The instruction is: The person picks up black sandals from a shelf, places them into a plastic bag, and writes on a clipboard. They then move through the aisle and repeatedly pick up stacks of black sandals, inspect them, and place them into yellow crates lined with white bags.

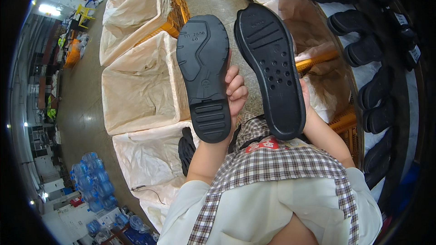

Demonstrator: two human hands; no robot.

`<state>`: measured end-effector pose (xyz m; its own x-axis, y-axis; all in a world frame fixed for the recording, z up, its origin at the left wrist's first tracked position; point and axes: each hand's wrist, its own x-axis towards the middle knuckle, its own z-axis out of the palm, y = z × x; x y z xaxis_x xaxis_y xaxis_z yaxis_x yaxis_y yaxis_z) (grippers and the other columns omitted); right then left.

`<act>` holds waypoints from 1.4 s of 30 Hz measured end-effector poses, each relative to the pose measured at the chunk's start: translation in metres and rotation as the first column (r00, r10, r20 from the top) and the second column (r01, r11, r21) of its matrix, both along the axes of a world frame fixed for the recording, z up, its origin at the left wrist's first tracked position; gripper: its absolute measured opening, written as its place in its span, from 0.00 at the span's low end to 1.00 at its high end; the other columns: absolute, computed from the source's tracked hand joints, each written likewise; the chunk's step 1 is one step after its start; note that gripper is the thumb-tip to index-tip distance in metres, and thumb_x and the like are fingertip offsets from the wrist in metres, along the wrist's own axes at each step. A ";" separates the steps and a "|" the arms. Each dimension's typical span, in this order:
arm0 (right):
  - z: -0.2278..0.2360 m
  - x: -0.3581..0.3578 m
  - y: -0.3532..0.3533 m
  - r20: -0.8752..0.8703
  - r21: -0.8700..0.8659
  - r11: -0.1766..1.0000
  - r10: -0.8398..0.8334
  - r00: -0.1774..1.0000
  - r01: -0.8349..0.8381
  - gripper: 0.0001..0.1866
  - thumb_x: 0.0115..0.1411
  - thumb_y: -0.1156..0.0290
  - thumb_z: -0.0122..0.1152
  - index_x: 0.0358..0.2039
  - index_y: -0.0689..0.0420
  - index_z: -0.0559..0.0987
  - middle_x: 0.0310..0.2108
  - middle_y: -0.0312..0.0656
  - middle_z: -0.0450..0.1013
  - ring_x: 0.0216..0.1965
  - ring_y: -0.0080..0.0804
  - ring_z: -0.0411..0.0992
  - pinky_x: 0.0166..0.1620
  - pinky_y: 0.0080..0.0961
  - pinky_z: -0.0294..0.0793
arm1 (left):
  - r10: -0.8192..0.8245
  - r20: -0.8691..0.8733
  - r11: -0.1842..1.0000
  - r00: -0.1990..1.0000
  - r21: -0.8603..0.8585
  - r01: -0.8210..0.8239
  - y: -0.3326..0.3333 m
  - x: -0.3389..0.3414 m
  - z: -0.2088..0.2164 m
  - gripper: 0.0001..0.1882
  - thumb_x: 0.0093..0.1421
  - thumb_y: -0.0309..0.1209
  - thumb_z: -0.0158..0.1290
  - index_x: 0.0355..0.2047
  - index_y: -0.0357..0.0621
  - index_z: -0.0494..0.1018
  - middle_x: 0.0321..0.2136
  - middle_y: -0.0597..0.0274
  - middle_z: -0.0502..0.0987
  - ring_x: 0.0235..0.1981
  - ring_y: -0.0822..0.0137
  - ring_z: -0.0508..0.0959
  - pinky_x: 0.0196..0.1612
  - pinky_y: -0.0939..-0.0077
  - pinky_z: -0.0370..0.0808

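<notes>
My left hand [236,90] grips a black shoe sole [200,75], its tread side facing me, with the fingers curled over its right edge. The heel end, crossed by raised bars, points down. Beside it, a second black shoe sole [269,93] is in my right hand [304,94]. This one shows its inner side, with a raised rim, small round holes in the middle and ribs near the toe. Most of my right hand is hidden behind it. The two soles are held upright side by side, a narrow gap between them.
Cloth-lined bins [136,95] run along the left, one holding dark pieces [186,149]. Orange crates [343,122] and more lined bins stand at the right. Black soles [374,88] line a rack on the far right. Blue water bottles [93,179] are stacked at lower left.
</notes>
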<state>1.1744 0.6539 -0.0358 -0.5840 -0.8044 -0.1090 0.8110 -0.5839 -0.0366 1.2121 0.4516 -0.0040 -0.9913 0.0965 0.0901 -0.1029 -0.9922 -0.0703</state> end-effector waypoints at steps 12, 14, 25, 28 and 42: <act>-0.002 0.000 0.002 -0.094 0.109 0.994 0.019 0.995 -0.009 0.35 0.54 0.49 0.54 0.57 0.60 0.65 0.52 0.53 0.66 0.51 0.46 0.68 0.50 0.39 0.73 | -0.011 -0.003 1.000 1.000 0.027 0.011 -0.002 0.002 0.001 0.27 0.60 0.34 0.46 0.59 0.41 0.58 0.23 0.66 0.58 0.19 0.76 0.57 0.19 0.86 0.57; 0.004 -0.002 0.001 -0.165 0.278 0.957 -0.035 0.986 0.081 0.34 0.55 0.55 0.53 0.59 0.59 0.62 0.54 0.53 0.64 0.53 0.44 0.67 0.52 0.40 0.72 | 0.051 -0.042 0.980 0.998 -0.190 -0.058 0.003 -0.003 0.005 0.24 0.61 0.33 0.46 0.57 0.40 0.59 0.26 0.65 0.62 0.22 0.74 0.62 0.22 0.82 0.62; 0.059 -0.002 -0.008 -0.548 0.585 0.727 0.026 0.836 0.360 0.39 0.54 0.76 0.55 0.64 0.60 0.49 0.61 0.47 0.55 0.59 0.32 0.59 0.59 0.26 0.59 | -0.017 0.225 0.879 0.974 -0.462 0.122 0.014 -0.009 0.000 0.22 0.64 0.41 0.44 0.50 0.35 0.65 0.43 0.54 0.71 0.40 0.61 0.74 0.42 0.71 0.75; 0.066 -0.006 -0.012 -0.495 0.353 0.902 -0.046 0.868 0.250 0.35 0.56 0.70 0.52 0.62 0.62 0.52 0.57 0.53 0.60 0.53 0.41 0.66 0.54 0.34 0.68 | -0.128 0.027 0.955 0.991 -0.265 0.130 0.010 -0.016 -0.016 0.22 0.63 0.41 0.45 0.48 0.36 0.66 0.41 0.55 0.71 0.37 0.63 0.73 0.38 0.72 0.75; 0.058 -0.003 -0.022 -0.310 0.052 0.996 -0.052 0.949 0.072 0.35 0.58 0.57 0.46 0.62 0.62 0.51 0.53 0.60 0.63 0.51 0.52 0.68 0.52 0.46 0.71 | 0.022 0.161 0.998 0.987 -0.059 -0.013 0.009 -0.005 -0.019 0.21 0.61 0.40 0.48 0.47 0.36 0.67 0.37 0.59 0.71 0.34 0.67 0.70 0.31 0.76 0.72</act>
<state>1.1711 0.6323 0.0224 -0.6454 -0.7630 0.0355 0.7170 -0.6212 -0.3163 1.2072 0.4607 -0.0230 -0.9939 0.0795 -0.0766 -0.0776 -0.9966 -0.0272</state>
